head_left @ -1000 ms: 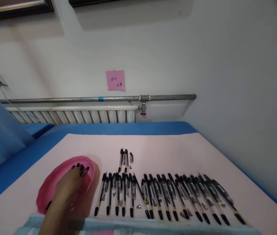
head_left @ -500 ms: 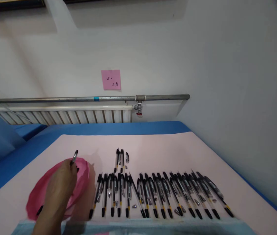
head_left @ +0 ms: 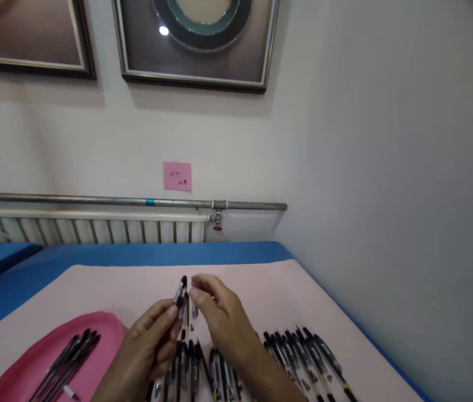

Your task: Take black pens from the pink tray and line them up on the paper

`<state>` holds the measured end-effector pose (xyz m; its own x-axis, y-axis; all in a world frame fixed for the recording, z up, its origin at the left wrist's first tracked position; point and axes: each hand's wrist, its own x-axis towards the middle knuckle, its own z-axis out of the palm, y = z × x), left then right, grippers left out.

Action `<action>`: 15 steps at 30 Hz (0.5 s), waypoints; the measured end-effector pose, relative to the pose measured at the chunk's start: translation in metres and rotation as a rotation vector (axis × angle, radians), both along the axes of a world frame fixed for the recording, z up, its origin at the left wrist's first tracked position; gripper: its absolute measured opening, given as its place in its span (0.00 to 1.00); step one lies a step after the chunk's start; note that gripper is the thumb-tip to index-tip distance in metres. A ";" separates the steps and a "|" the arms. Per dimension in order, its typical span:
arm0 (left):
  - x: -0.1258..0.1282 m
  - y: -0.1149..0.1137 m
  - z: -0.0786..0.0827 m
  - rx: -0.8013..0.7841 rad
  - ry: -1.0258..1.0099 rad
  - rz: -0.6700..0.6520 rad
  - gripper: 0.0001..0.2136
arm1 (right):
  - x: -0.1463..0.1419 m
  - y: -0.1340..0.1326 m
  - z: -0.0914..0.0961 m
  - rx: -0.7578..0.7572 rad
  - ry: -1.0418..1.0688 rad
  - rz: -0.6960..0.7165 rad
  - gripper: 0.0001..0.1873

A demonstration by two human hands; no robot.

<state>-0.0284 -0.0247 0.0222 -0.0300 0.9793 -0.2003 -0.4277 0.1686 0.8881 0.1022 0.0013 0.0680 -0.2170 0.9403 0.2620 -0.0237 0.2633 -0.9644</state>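
My left hand (head_left: 148, 340) grips a pen (head_left: 181, 291) between thumb and fingers, its dark-tipped end pointing up; the lower part is hidden in the hand. Just right of that tip, my right hand (head_left: 223, 315) is raised with thumb and forefinger slightly apart and nothing visible between them. Below both hands lies a row of pen parts on the pink sheet, with dark-ended barrels (head_left: 178, 371), caps and small metallic tips, partly covered by the right forearm. Farther right the row continues with more pen parts (head_left: 303, 363).
A pink tray (head_left: 106, 324) at the lower left holds several black pens (head_left: 67, 363) and a small white piece (head_left: 70, 392). The pink sheet (head_left: 257, 279) covers a blue table (head_left: 136, 254). Behind are a radiator (head_left: 115, 230), a pipe and a wall.
My left hand has moved right from over the tray with the pen, and my right hand has come into view beside it. The camera has tilted upward, showing more of the framed pictures.
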 end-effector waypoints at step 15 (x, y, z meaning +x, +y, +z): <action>0.076 0.018 -0.062 -0.037 0.185 -0.341 0.16 | 0.061 0.029 -0.094 -0.368 0.593 -0.247 0.17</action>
